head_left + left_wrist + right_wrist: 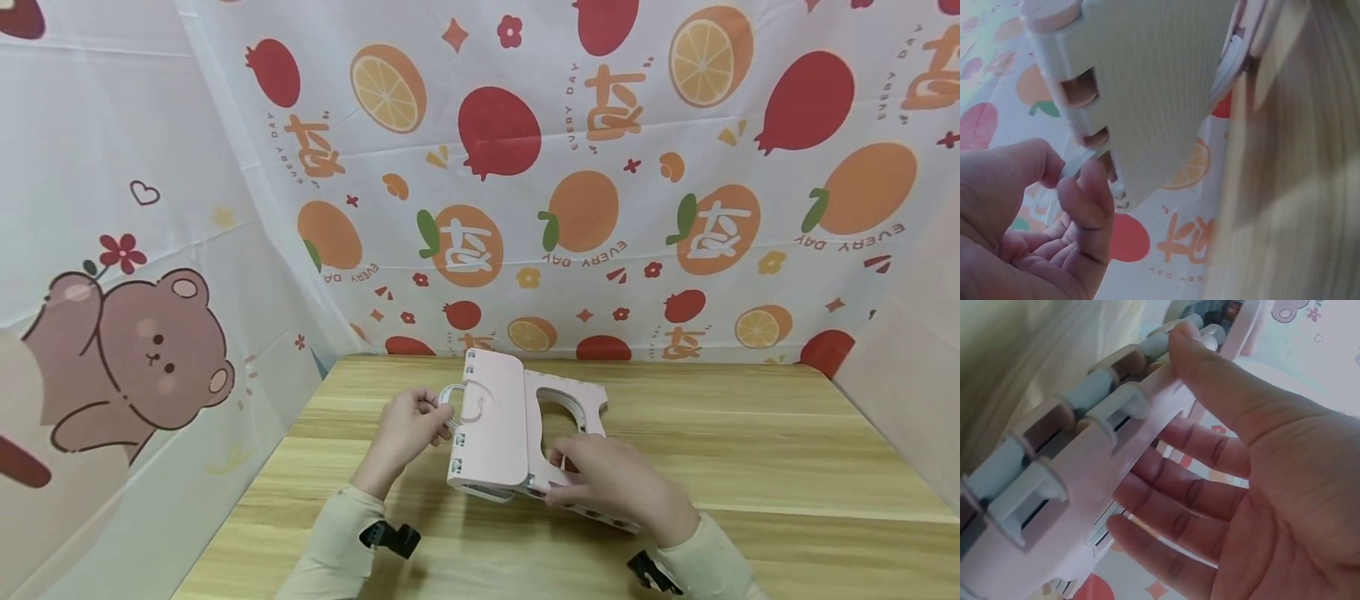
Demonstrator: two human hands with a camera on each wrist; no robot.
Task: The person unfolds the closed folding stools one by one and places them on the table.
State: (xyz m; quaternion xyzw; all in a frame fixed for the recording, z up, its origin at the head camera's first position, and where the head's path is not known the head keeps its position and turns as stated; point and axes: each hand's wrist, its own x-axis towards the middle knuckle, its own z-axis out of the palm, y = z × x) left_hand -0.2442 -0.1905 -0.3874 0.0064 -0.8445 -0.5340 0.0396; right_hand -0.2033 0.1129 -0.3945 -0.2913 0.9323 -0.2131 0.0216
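Note:
A pink and white folding step stool (498,429) is held tilted over the table, its panels partly folded. At its left edge is a light loop handle (446,397), which my left hand (405,429) pinches between thumb and fingers; the left wrist view also shows this pinch. My right hand (618,479) grips the stool's near right panel, beside the large oval opening. In the right wrist view, the thumb (1200,353) lies along the hinged edge (1088,390) and the fingers curl behind the panel. The stool's far underside is hidden in the head view.
A wooden table (720,442) spreads beneath the stool. Behind it hangs a white curtain (660,167) printed with fruit, and a side curtain with a bear print (153,350) stands at the left. Black straps sit on both wrists.

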